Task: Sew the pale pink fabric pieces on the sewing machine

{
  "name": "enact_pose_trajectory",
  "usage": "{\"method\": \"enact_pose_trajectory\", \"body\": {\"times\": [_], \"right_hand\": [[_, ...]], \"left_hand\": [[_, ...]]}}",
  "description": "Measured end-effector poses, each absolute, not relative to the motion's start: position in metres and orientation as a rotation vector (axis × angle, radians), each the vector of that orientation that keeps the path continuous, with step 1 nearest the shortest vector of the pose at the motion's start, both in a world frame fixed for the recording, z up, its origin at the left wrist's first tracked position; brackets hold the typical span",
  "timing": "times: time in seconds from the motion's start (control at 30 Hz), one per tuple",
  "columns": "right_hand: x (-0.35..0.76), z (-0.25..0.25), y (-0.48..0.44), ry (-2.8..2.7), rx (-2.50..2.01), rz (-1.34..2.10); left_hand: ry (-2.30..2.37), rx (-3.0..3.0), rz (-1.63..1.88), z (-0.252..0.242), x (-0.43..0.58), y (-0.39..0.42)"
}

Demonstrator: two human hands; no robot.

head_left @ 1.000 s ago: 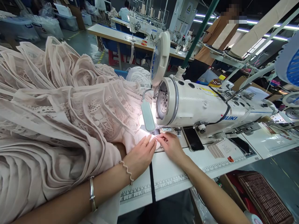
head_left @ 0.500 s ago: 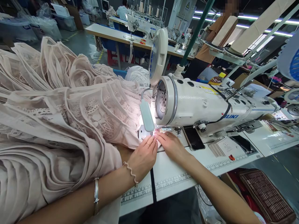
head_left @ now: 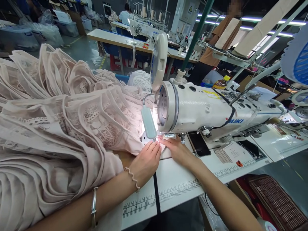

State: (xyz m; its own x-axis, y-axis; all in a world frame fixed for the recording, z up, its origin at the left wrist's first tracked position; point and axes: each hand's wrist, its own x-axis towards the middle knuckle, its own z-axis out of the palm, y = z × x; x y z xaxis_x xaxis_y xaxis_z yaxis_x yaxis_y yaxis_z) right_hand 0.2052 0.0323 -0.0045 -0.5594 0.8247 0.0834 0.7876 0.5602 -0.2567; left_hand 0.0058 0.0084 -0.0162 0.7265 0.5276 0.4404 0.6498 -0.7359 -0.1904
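Both hands work at the needle end of a white sewing machine [head_left: 194,106]. My left hand [head_left: 146,160] has its fingers pressed together on the edge of a pale pink lace garment [head_left: 130,141], just in front of the presser area. Close beside it, my right hand [head_left: 176,150] pinches the same cloth with its fingertips below the machine head. A small pale green lamp [head_left: 148,122] hangs over the spot and lights it brightly. The needle itself is hidden behind the lamp and fingers. More of the pink lace cloth spreads in a thick, layered heap to the left.
A phone [head_left: 199,144] and a stack of cards [head_left: 228,153] lie right of my right hand. Ruler markings [head_left: 178,189] run along the table's front edge. A small round fan [head_left: 158,61] stands above the machine head. A person [head_left: 211,48] stands behind.
The view has shifted slightly. Both hands stay at the needle with the cloth. The holed disc inside the machine's round end looked sharp before and is smeared now.
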Motion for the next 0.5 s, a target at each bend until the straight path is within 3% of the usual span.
{"method": "enact_pose_trajectory", "body": {"times": [0.5], "right_hand": [[0.192,0.006,0.030,-2.555,-1.578,0.318]], "left_hand": [[-0.913,-2.499,-0.568,-0.017,0.005,0.014]]}}
